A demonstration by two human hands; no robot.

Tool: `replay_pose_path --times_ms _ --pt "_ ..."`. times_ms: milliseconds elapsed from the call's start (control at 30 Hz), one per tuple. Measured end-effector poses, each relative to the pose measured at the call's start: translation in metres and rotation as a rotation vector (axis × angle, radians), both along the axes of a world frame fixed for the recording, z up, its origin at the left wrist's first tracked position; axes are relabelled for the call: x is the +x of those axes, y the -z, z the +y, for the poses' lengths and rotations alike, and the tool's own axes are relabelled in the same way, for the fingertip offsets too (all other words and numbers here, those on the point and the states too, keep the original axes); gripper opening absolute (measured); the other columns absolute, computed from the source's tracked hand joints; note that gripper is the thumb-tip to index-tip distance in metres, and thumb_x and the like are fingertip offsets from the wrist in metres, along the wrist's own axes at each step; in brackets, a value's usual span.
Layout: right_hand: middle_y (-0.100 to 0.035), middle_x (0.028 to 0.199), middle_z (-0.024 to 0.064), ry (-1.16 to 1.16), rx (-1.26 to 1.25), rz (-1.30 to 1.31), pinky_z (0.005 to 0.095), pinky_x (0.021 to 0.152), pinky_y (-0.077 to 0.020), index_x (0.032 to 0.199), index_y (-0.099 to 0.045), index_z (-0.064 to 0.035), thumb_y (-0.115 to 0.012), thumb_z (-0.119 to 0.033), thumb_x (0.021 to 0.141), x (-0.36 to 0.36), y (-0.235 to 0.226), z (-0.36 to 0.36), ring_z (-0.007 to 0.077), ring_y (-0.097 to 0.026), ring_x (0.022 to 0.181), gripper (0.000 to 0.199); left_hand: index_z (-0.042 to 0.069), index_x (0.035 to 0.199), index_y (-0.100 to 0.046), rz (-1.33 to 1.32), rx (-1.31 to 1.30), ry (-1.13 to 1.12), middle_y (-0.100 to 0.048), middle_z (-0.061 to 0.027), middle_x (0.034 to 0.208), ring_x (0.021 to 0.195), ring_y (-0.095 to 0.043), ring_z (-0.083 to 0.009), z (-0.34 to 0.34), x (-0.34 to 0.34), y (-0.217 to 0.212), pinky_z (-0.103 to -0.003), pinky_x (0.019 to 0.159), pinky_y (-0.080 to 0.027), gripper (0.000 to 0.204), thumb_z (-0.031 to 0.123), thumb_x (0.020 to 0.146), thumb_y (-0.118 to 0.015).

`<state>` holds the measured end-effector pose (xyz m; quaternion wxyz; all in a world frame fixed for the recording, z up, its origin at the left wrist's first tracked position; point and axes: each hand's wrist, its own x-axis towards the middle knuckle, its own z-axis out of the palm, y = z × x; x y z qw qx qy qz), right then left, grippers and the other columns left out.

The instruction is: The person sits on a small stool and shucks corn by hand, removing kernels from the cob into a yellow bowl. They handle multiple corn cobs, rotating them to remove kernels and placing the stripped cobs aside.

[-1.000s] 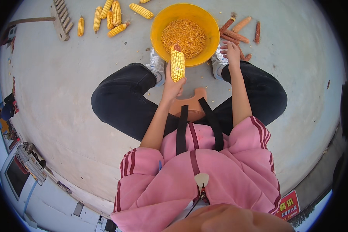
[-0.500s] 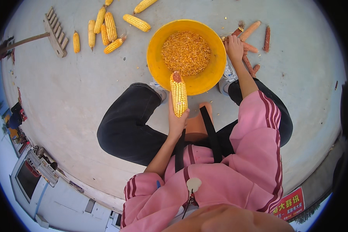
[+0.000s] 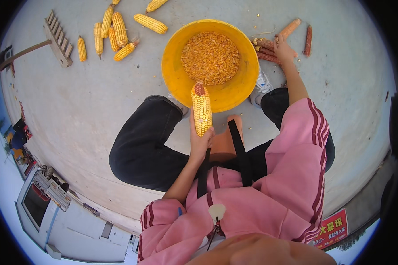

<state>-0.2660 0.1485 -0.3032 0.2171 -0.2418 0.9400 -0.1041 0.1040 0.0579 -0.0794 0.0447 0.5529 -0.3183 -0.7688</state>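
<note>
My left hand grips an ear of corn by its lower end. The ear is covered in yellow kernels except for a bare reddish tip, which points over the near rim of a yellow tub. Loose corn kernels lie in the tub. To the right of it, my right hand is closed at a pile of shelled corn cobs on the ground. Its fingers are partly hidden, but they seem to hold a cob. A paler cob lies just beyond the fingertips.
Several unshelled ears of corn lie beyond the tub to the left, beside a wooden rake. A dark red cob lies right of my right hand. My shoes flank the tub; a truck stands far left.
My right hand has moved right at the cobs, and several cobs there have been turned and gathered closer together. My left hand still holds the ear over the tub's rim.
</note>
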Motion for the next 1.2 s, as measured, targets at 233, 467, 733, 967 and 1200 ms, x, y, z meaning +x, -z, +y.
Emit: replay_pose_path --times_ms 233,467,733,967,1200 --pt "-0.047 0.123 -0.0002 -0.582 0.582 0.554 0.0449 0.099 -0.0334 0.120 -0.045 -0.0179 -0.050 -0.019 0.084 -0.046 0.050 0.025 0.0217 -0.040 0.121 0.037 0.019 0.143 -0.005 -0.017 0.021 -0.012 -0.048 -0.0076 0.103 0.053 -0.041 -0.0051 -0.002 0.000 0.004 -0.016 0.041 -0.032 0.085 -0.009 0.075 -0.049" --pt "-0.053 0.112 0.0012 -0.502 0.279 0.488 0.0405 0.098 -0.0348 0.114 -0.050 -0.0146 -0.056 -0.029 0.082 -0.059 0.035 0.008 0.0221 -0.046 0.112 0.035 0.022 0.143 -0.001 -0.020 0.015 0.070 -0.050 -0.0145 0.102 0.056 -0.048 -0.0108 -0.001 -0.002 0.007 -0.019 0.040 -0.037 0.083 -0.001 0.077 -0.048" --pt "-0.058 0.099 0.0113 -0.167 -0.474 0.274 0.0370 0.077 -0.0459 0.115 -0.051 -0.0081 -0.060 -0.040 0.080 -0.029 -0.124 -0.060 0.0308 -0.058 0.090 0.048 0.030 0.141 -0.006 0.211 0.217 -0.171 -0.053 -0.0135 0.100 0.059 -0.054 -0.0127 -0.012 -0.008 0.008 -0.021 0.044 -0.047 0.077 0.001 0.084 -0.048" --pt "-0.057 0.111 0.0217 -0.438 -0.281 -0.452 0.0376 0.087 -0.0432 0.126 -0.044 -0.0058 -0.052 -0.041 0.084 0.132 -0.233 -0.064 0.0342 -0.056 0.102 0.056 0.023 0.143 -0.005 0.221 -0.043 -0.126 -0.047 -0.0042 0.088 0.047 -0.040 -0.0047 0.004 -0.002 0.001 -0.018 0.036 -0.032 0.083 -0.007 0.078 -0.047" --pt "-0.061 0.099 0.0224 -0.498 -0.234 -0.301 0.0441 0.077 -0.0474 0.124 -0.047 -0.0110 -0.048 -0.035 0.086 0.229 -0.230 -0.063 0.0362 -0.060 0.087 0.045 0.019 0.143 -0.010 0.265 -0.268 -0.071 -0.050 -0.0039 0.095 0.049 -0.039 -0.0041 0.010 0.009 0.021 -0.018 0.036 -0.028 0.086 -0.008 0.071 -0.048"
